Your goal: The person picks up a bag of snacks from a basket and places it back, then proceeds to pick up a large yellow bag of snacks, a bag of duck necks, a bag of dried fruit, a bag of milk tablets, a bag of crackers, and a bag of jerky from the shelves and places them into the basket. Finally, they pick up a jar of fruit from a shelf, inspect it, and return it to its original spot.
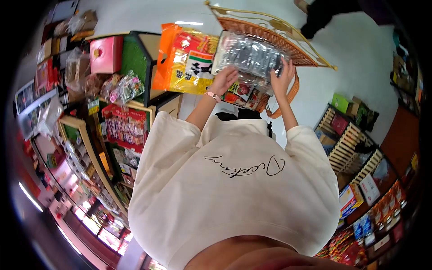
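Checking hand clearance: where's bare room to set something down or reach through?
Bare floor between the wicker basket and slatted crates; more beyond the yellow bag, beside the green-topped counter. Crowded: around the basket, with clear packs, left hand and right hand; also the left-side shelves.

Hard to see through the shiny wrap (252,51) at top middle, or all of the cut-off person (330,13) at upper right.
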`<state>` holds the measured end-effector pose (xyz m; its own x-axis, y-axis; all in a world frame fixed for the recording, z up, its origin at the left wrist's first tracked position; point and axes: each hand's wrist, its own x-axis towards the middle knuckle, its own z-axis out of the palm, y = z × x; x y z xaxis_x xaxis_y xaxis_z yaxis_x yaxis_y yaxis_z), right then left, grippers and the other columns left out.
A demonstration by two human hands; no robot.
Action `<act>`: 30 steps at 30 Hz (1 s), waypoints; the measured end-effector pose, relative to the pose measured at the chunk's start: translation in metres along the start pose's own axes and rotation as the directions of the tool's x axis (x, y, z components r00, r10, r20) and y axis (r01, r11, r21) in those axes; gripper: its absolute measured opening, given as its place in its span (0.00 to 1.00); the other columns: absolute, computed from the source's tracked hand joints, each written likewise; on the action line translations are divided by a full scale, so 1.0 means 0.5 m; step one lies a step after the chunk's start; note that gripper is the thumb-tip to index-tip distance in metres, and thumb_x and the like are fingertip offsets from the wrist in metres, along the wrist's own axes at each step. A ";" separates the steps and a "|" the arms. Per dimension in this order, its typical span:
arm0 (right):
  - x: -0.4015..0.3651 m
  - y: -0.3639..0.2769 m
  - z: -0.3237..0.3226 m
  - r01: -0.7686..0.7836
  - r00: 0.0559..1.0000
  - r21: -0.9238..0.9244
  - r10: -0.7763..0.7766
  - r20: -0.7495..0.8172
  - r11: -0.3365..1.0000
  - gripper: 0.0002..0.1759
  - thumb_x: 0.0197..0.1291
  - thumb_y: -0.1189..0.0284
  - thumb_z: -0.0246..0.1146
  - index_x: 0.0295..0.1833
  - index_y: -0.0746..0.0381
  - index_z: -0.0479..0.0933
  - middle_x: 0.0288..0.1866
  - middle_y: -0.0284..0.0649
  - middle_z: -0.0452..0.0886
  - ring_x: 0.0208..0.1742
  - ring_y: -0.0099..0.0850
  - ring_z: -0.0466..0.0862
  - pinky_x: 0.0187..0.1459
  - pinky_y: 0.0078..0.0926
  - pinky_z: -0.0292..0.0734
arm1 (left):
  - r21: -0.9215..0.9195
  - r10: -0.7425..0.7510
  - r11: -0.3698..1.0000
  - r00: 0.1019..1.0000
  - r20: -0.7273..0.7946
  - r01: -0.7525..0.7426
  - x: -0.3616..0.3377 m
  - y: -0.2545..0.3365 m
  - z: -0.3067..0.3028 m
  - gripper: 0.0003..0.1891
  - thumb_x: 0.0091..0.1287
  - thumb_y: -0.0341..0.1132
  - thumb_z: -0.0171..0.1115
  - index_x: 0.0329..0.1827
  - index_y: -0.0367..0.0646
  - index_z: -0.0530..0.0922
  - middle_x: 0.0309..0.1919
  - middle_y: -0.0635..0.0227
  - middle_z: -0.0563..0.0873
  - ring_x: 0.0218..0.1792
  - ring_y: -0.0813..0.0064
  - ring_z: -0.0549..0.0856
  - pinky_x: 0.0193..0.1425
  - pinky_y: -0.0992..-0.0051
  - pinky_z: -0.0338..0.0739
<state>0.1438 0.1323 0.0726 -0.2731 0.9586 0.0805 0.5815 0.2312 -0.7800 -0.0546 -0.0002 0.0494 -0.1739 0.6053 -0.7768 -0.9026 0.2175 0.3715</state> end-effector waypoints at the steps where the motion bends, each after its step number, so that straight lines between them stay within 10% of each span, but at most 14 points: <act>1: -0.007 -0.012 0.004 0.064 0.998 -0.043 -0.062 0.028 0.997 0.31 0.46 0.71 0.62 0.60 0.52 0.68 0.67 0.52 0.58 0.69 0.55 0.52 0.66 0.51 0.47 | 0.024 0.030 0.999 0.999 0.014 -0.030 -0.015 -0.007 -0.009 0.13 0.64 0.32 0.56 0.50 0.41 0.71 0.45 0.66 0.78 0.48 0.72 0.77 0.54 0.73 0.75; 10: -0.073 -0.118 0.124 0.150 0.970 0.135 -0.172 0.172 0.979 0.16 0.48 0.74 0.58 0.46 0.57 0.77 0.51 0.49 0.74 0.59 0.45 0.68 0.70 0.42 0.43 | 0.378 0.213 0.919 0.948 -0.238 -0.112 -0.260 -0.107 -0.320 0.15 0.64 0.39 0.55 0.53 0.49 0.74 0.42 0.74 0.80 0.42 0.78 0.79 0.46 0.75 0.73; 11: -0.089 -0.141 0.144 0.096 0.982 0.160 -0.120 0.147 0.982 0.15 0.50 0.75 0.57 0.45 0.59 0.78 0.47 0.45 0.77 0.55 0.39 0.71 0.61 0.32 0.59 | 0.386 0.250 0.914 0.919 -0.305 -0.120 -0.295 -0.141 -0.389 0.14 0.64 0.38 0.54 0.52 0.49 0.75 0.41 0.74 0.80 0.40 0.79 0.79 0.44 0.76 0.74; 14: -0.165 -0.240 0.182 -0.096 0.936 0.545 -0.111 0.335 0.833 0.13 0.56 0.78 0.54 0.47 0.66 0.76 0.46 0.40 0.79 0.49 0.30 0.76 0.56 0.24 0.65 | 0.233 0.275 0.957 0.806 -0.524 -0.175 -0.419 -0.282 -0.629 0.15 0.61 0.38 0.55 0.51 0.49 0.76 0.37 0.75 0.81 0.37 0.81 0.79 0.39 0.77 0.73; 17: -0.285 -0.363 0.200 -0.198 0.791 0.545 -0.195 0.580 0.815 0.13 0.61 0.75 0.51 0.50 0.65 0.74 0.40 0.41 0.82 0.41 0.23 0.77 0.48 0.17 0.70 | 0.118 0.270 0.956 0.643 -0.717 -0.270 -0.553 -0.453 -0.861 0.14 0.61 0.36 0.55 0.48 0.45 0.77 0.31 0.72 0.82 0.26 0.83 0.77 0.24 0.81 0.70; 18: -0.318 -0.333 0.258 -0.171 0.753 0.606 -0.294 0.589 0.777 0.14 0.60 0.77 0.52 0.51 0.65 0.74 0.37 0.41 0.83 0.38 0.22 0.78 0.43 0.13 0.70 | 0.120 0.251 0.961 0.608 -0.753 -0.248 -0.606 -0.516 -0.923 0.13 0.64 0.41 0.53 0.49 0.49 0.77 0.35 0.74 0.82 0.33 0.82 0.78 0.34 0.79 0.72; 24: -0.655 -0.457 0.314 -0.312 0.388 0.454 -0.325 0.863 0.834 0.15 0.58 0.77 0.51 0.52 0.63 0.72 0.38 0.40 0.83 0.39 0.19 0.77 0.44 0.15 0.67 | -0.092 0.041 0.859 0.247 -0.968 -0.504 -0.871 -0.830 -1.012 0.14 0.61 0.39 0.55 0.46 0.42 0.78 0.30 0.68 0.83 0.24 0.82 0.77 0.22 0.81 0.70; 29: -0.894 -0.525 0.360 -0.265 0.087 0.431 -0.424 0.901 0.863 0.14 0.57 0.75 0.50 0.49 0.60 0.74 0.38 0.38 0.83 0.35 0.18 0.76 0.41 0.13 0.67 | -0.208 -0.165 0.760 0.127 -0.978 -0.616 -0.893 -1.131 -0.978 0.16 0.59 0.42 0.55 0.40 0.39 0.80 0.25 0.67 0.83 0.23 0.80 0.77 0.21 0.79 0.69; 30: -0.934 -0.543 0.367 -0.254 0.018 0.411 -0.420 0.907 0.876 0.14 0.58 0.75 0.50 0.48 0.60 0.74 0.38 0.38 0.83 0.37 0.19 0.77 0.43 0.13 0.67 | -0.323 -0.245 0.739 0.211 -0.946 -0.591 -0.887 -1.183 -0.958 0.11 0.58 0.39 0.56 0.35 0.42 0.81 0.22 0.67 0.82 0.21 0.78 0.78 0.21 0.76 0.71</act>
<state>-0.0272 -0.4087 0.1329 -0.9446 -0.2306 -0.2335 0.2636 -0.1093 -0.9584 0.3676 -0.7638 -0.0694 -0.1884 -0.6500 -0.7362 -0.6920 -0.4440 0.5692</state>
